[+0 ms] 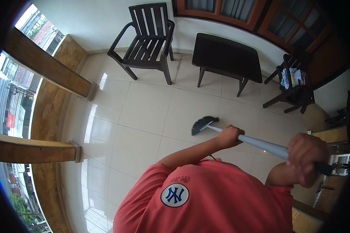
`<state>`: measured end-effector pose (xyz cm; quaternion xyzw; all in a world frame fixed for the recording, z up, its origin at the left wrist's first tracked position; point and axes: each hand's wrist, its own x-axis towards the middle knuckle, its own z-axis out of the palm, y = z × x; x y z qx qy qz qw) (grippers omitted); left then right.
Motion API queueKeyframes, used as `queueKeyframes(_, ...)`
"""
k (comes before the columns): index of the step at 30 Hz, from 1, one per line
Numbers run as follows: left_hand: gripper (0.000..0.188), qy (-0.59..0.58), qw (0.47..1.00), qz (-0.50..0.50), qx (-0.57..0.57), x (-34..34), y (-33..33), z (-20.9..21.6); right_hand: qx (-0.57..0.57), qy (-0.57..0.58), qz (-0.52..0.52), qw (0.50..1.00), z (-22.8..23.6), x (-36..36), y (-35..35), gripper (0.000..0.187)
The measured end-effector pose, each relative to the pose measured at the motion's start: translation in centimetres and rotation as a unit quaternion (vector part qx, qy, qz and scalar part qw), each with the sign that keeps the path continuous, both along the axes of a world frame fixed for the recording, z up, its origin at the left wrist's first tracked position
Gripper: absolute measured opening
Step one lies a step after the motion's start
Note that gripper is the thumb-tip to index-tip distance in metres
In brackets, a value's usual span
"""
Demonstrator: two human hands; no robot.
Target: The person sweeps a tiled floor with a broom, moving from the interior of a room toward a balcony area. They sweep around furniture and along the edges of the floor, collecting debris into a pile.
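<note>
A long-handled broom [263,146] runs slantwise across the view, with a light grey handle and a dark end cap at the right. Its black bristle head [202,124] is down at the pale tiled floor [144,105], ahead of my body. My left hand [230,137] is wrapped round the lower part of the handle, closer to the bristles. Higher up, near the dark cap, my right hand [308,158] grips the handle with its fingers closed, slightly blurred. No dirt can be made out by the bristles.
Along the far wall stand a dark slatted armchair [149,48] and a low dark table [226,56]. Another dark chair [289,87] at the right bears a colourful cloth [297,77]. Pillars [35,152] and a low ledge [50,116] line the left side.
</note>
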<state>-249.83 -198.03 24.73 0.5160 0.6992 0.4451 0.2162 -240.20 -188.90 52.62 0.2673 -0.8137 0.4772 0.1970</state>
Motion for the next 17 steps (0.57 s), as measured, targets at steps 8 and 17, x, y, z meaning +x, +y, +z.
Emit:
queueKeyframes(8,0.037,0.116,0.992,0.028,0.04,-7.0,-3.9,2.7,0.011,0.065,0.147,0.987,1.2,-0.7,2.8,0.019)
queueKeyframes(17,0.081,0.062,0.779,0.344,-0.522,-28.3,-14.6,-14.8,-0.136,-0.16,0.032,0.977,-28.3,-18.5,-7.4,0.011)
